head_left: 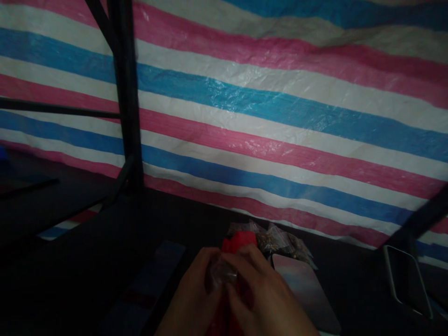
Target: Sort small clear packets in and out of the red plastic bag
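My left hand [196, 291] and my right hand [259, 289] come together at the bottom middle of the head view, fingers curled inward and nearly touching. Between them is a small shiny, see-through piece [227, 274] that looks like clear plastic; dim light hides its exact kind. The fingers of both hands are closed about it. A bright red thing [241, 239] shows just beyond the fingertips, and more red appears beneath the hands; its shape is mostly covered. Just past it lie several clear zip bags [276, 240] with small brownish-gold pieces inside.
Right of my hands lies a flat pale, rounded-corner object [304, 287]. A phone [408, 280] rests farther right on the dark table [360, 275]. A dark flat strip [150, 284] lies at left. A black metal post [128, 93] stands before striped plastic sheeting [280, 102].
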A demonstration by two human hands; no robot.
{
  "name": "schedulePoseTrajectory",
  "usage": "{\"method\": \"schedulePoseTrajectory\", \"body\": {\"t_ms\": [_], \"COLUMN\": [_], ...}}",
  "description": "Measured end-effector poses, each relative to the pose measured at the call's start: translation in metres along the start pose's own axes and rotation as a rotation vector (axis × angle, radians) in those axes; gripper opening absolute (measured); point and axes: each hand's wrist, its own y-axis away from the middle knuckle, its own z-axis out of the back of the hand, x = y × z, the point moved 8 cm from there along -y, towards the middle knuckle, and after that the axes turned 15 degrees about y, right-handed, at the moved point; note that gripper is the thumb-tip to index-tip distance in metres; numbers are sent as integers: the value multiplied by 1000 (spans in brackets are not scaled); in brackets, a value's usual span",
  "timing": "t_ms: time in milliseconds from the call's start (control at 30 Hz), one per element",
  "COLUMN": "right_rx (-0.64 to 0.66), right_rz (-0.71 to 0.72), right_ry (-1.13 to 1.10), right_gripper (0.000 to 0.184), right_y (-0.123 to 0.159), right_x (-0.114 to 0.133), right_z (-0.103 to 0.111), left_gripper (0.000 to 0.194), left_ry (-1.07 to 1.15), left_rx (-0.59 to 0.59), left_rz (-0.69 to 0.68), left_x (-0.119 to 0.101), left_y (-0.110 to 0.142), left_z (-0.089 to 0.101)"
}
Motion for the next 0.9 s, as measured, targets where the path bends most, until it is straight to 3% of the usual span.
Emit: {"method": "schedulePoseTrajectory", "body": {"t_ms": [133,300,900], "right_rx": [43,6,-118], "right_rz": [87,188,160], "right_ry": [152,205,76], "right_gripper": [68,77,56], "right_y": [-1,-2,0], "right_x": [10,18,8], "right_z": [2,7,13], "left_gripper": [31,30,30], "left_ry": [136,186,171], "left_rx": [97,115,51], "left_rz": [72,74,79], "left_x": [-1,-4,-11], "left_y": [4,3,0], "left_z": [-10,-10,-6]}}
